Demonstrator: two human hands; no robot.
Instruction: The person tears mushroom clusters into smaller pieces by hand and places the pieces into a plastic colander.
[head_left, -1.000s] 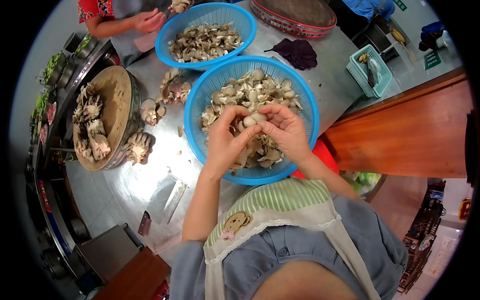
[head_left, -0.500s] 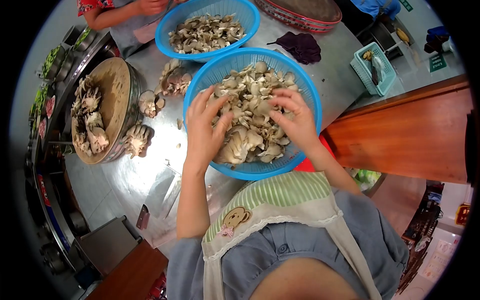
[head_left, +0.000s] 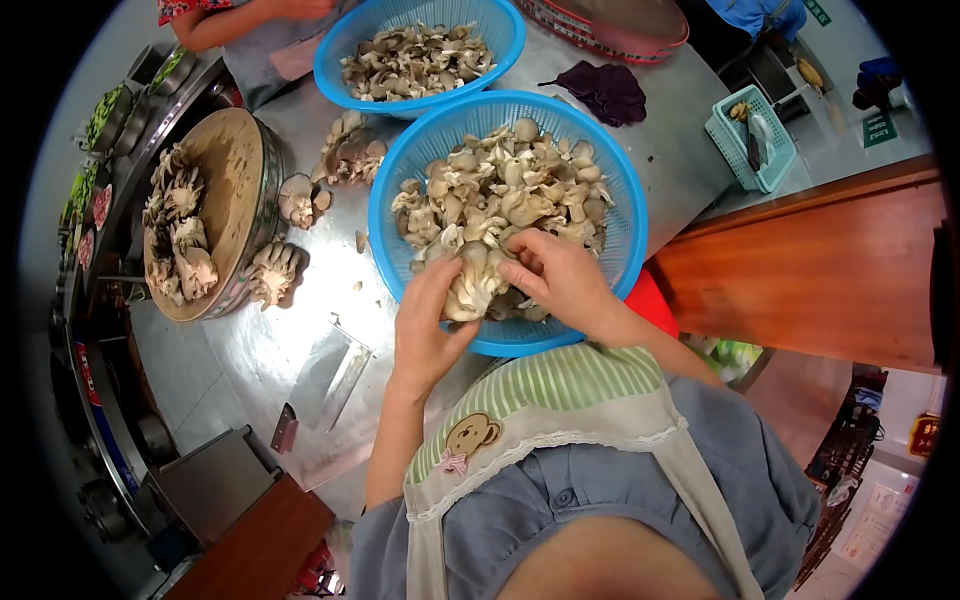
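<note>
A cluster of grey-white oyster mushrooms (head_left: 474, 283) is held low over the near side of a blue plastic basket (head_left: 632, 230). My left hand (head_left: 428, 318) grips the cluster from the left, its thumb near the base. On the cluster's right side, my right hand (head_left: 560, 280) has its thumb and bent fingers closed on it. Many loose mushrooms (head_left: 510, 180) fill the basket beyond my hands. The fingertips of my left hand are partly hidden behind the cluster.
Another blue basket (head_left: 327, 60) of mushrooms stands behind, near a co-worker's arm (head_left: 235, 25). Mushroom clumps lie on a round wooden board (head_left: 225, 170) at left. A cleaver (head_left: 325, 380) lies near my left forearm. A purple cloth (head_left: 603, 92) and a green basket (head_left: 765, 180) are at right.
My hands parted from the small mushroom they held over the basket, opened over the heap, then closed on a larger cluster nearer my body.
</note>
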